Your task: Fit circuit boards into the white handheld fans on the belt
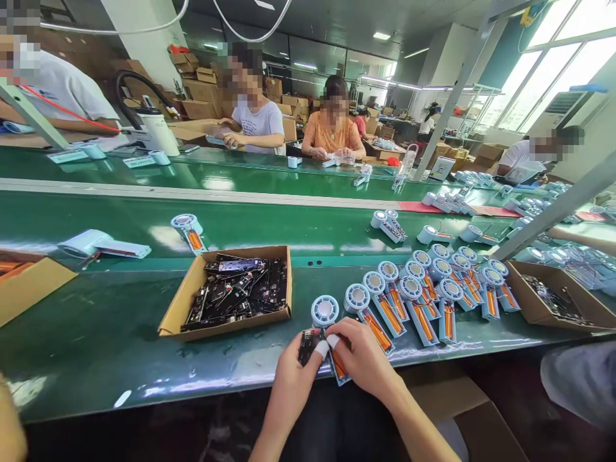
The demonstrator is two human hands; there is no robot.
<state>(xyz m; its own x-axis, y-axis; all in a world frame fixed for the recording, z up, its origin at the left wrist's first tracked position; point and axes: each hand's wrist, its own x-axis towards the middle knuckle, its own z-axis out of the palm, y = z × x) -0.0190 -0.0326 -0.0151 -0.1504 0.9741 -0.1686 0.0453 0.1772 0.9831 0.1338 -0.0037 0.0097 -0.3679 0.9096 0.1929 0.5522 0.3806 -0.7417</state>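
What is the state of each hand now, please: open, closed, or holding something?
Left hand: closed, holding a black circuit board.
Right hand: bent over the round-topped blue unit; its exact grip cannot be told.

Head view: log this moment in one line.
left hand: holds black circuit board | right hand: at blue fan unit | nearby: cardboard box of boards, more fan units

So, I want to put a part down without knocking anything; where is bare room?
Free: the bench between the left carton and the middle carton; also the green strip behind the middle carton, between a lone blue fan unit and a close pair of units. Crowded: right of the right hand, where more units spread up to the right carton.
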